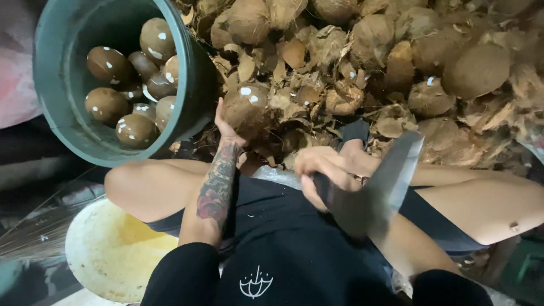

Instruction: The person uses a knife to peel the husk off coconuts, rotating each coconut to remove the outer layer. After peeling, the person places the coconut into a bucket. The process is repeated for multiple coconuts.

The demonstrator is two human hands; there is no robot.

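Left hand [226,127] fingers grasping coconut [246,110]; right hand [320,170] clenched on cleaver [391,175]; bucket [192,85] rim near.

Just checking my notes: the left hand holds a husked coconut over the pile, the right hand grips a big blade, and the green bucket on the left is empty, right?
Not quite. The head view shows the green bucket holding several peeled brown coconuts. The rest stands: the left hand holds a coconut and the right hand grips the blade.

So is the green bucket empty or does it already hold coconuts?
Partly filled: the green bucket holds about ten peeled brown coconuts piled against one side, with bare inner wall showing above them.
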